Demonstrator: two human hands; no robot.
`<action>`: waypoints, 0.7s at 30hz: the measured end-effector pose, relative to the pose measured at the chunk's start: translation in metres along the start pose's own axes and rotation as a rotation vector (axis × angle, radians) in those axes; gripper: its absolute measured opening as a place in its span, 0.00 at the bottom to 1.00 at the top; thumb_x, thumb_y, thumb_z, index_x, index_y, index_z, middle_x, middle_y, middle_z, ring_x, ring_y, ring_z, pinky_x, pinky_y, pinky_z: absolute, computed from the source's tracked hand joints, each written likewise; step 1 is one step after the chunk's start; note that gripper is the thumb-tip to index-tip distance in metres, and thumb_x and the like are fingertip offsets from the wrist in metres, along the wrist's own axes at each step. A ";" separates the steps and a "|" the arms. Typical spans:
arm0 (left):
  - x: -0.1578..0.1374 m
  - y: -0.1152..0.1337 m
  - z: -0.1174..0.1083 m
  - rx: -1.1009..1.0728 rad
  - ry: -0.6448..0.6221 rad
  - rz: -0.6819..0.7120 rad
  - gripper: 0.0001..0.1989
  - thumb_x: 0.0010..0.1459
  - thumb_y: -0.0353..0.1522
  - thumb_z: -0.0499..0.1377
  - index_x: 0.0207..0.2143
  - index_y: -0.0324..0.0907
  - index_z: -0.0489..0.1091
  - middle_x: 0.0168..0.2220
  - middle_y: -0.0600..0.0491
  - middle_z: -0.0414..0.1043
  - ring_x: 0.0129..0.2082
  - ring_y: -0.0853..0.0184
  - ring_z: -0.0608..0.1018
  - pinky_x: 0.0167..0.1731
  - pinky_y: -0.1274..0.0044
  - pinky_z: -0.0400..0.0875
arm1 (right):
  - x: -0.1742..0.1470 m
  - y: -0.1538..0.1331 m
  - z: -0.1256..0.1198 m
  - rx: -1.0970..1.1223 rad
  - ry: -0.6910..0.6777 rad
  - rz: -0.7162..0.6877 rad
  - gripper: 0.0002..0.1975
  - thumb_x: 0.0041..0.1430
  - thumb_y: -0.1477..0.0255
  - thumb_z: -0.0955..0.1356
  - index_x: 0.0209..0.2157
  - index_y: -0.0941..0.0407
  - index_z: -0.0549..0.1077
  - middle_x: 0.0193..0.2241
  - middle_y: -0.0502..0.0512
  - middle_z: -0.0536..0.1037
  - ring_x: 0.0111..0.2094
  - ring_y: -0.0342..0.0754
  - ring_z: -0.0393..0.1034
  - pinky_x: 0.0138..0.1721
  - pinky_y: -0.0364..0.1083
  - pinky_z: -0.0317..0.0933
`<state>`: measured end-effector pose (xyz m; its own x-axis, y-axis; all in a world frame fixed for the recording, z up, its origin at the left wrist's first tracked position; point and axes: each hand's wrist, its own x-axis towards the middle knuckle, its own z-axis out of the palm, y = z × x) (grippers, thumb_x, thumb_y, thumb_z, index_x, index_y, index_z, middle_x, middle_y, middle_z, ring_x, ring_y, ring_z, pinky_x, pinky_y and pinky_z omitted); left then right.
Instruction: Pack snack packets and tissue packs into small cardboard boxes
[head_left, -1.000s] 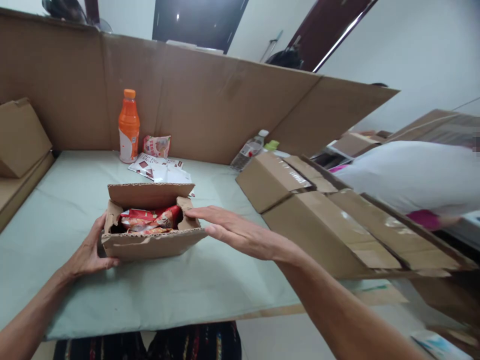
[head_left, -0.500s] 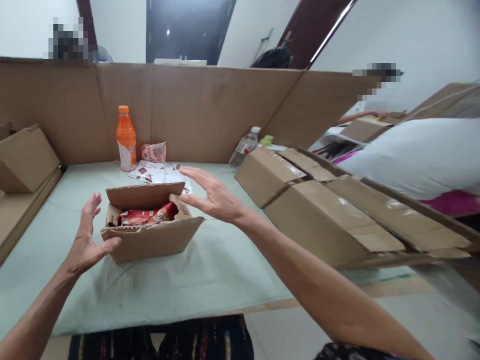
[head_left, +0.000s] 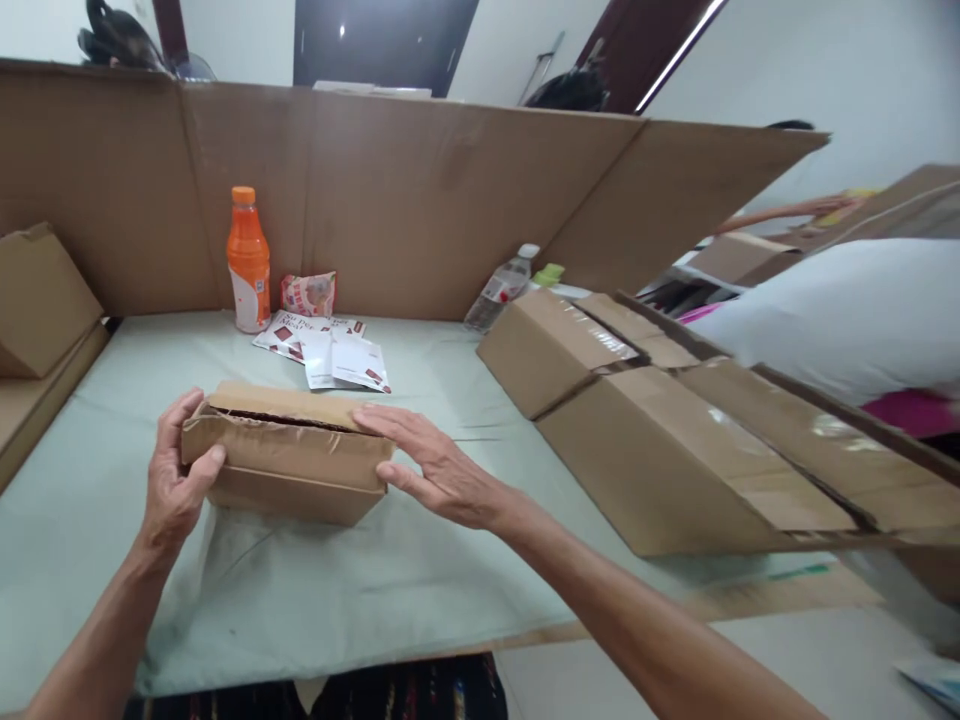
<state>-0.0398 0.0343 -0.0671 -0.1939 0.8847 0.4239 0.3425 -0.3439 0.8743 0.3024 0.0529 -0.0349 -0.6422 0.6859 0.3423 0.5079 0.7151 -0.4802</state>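
Observation:
A small cardboard box (head_left: 292,490) stands on the pale green cloth before me, its top flaps folded inward with a narrow dark gap between them. My left hand (head_left: 174,475) wraps the box's left end, thumb on the front flap and fingers behind. At the other end, my right hand (head_left: 431,465) holds the top right corner, fingers along the flap and thumb at the front edge. The flaps hide what lies inside. Behind the box lie flat white packets (head_left: 349,362) and a pink-and-red packet (head_left: 309,295).
An orange drink bottle (head_left: 249,265) stands at the back left by a cardboard partition (head_left: 420,200). A clear bottle (head_left: 504,288) leans near larger cardboard boxes (head_left: 645,450) on the right. More cardboard (head_left: 45,300) sits at left. Another person's arm (head_left: 780,213) shows beyond the right boxes.
Both hands have closed in on the small box, and its raised flaps have been folded down, covering the red packets inside. The view has shifted slightly.

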 end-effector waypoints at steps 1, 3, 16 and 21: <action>0.001 0.002 -0.001 -0.007 -0.022 -0.024 0.32 0.60 0.47 0.64 0.64 0.47 0.67 0.66 0.48 0.67 0.67 0.49 0.69 0.68 0.62 0.63 | 0.001 -0.002 0.000 0.005 0.007 0.008 0.29 0.74 0.55 0.61 0.71 0.50 0.62 0.69 0.64 0.68 0.70 0.59 0.62 0.68 0.65 0.58; 0.004 0.009 -0.001 -0.002 -0.049 -0.090 0.31 0.59 0.48 0.65 0.60 0.46 0.70 0.62 0.48 0.72 0.62 0.50 0.74 0.64 0.64 0.68 | 0.005 -0.006 -0.002 0.008 0.031 0.036 0.30 0.73 0.57 0.64 0.71 0.50 0.61 0.67 0.64 0.71 0.67 0.59 0.66 0.65 0.64 0.62; 0.012 0.017 0.010 0.063 -0.014 -0.153 0.24 0.55 0.41 0.61 0.53 0.42 0.76 0.59 0.46 0.75 0.63 0.52 0.73 0.66 0.65 0.64 | 0.001 -0.005 0.009 -0.216 -0.009 -0.092 0.30 0.72 0.55 0.65 0.70 0.52 0.65 0.69 0.64 0.67 0.70 0.61 0.60 0.66 0.64 0.60; 0.015 0.010 0.010 0.052 0.023 -0.140 0.24 0.54 0.43 0.60 0.51 0.42 0.76 0.57 0.47 0.77 0.62 0.50 0.74 0.64 0.64 0.66 | 0.006 0.006 0.021 -0.292 -0.076 -0.103 0.46 0.62 0.49 0.72 0.73 0.54 0.59 0.74 0.68 0.56 0.75 0.67 0.46 0.69 0.68 0.53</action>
<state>-0.0299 0.0472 -0.0547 -0.2638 0.9153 0.3043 0.3573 -0.2004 0.9123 0.2894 0.0579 -0.0529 -0.7344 0.6036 0.3103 0.5742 0.7963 -0.1901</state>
